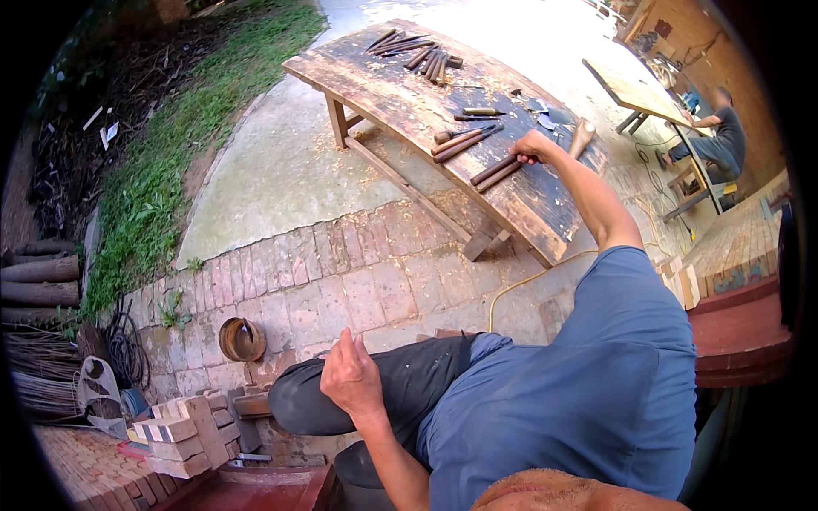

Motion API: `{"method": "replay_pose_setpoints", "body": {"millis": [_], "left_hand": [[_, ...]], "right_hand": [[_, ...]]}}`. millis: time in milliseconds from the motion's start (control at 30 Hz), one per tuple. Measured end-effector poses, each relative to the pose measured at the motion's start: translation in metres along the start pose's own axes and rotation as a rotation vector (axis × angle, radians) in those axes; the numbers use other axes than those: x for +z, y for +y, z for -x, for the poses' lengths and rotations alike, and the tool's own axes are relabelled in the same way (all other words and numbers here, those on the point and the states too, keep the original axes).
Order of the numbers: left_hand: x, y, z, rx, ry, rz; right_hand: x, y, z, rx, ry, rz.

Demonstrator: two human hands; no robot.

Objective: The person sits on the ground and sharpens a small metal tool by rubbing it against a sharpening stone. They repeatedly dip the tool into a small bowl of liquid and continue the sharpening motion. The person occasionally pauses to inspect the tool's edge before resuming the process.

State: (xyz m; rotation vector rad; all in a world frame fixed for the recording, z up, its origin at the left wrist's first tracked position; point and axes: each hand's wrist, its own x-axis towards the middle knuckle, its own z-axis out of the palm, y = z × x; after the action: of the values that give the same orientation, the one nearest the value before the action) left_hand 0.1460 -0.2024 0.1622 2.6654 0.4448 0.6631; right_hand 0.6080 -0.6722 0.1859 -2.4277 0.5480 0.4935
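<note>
My right hand [532, 147] reaches across the wooden workbench [392, 89]. Its fingers are closed at the end of a dark wooden-handled chisel [492, 170], whose blade the hand hides. A second dark handle lies alongside it, close to the bench's near edge. Just left of these, several wooden-handled chisels [464, 145] lie in a group, and two more slim tools [479, 114] lie beyond them. Over my bent leg my left hand [352, 381] is raised, fingers loosely bent and apart, with nothing visible in them.
More chisels [433, 64] lie at the bench's far end among wood shavings. A wooden mallet [583, 136] is right of my right hand. A round container [242, 339] and stacked wood blocks [192, 434] stand at left. Another person [724, 136] sits at a second bench.
</note>
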Motion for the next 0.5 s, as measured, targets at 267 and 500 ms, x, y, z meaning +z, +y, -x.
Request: {"method": "replay_pose_setpoints", "body": {"millis": [267, 500], "left_hand": [[0.0, 0.004, -0.002, -0.004, -0.026, -0.032], [-0.002, 0.003, 0.001, 0.009, -0.019, -0.063]], "right_hand": [[-0.006, -0.026, 0.005, -0.052, -0.108, 0.419], [0.043, -0.099, 0.039, -0.922, 0.605, 0.731]]}}
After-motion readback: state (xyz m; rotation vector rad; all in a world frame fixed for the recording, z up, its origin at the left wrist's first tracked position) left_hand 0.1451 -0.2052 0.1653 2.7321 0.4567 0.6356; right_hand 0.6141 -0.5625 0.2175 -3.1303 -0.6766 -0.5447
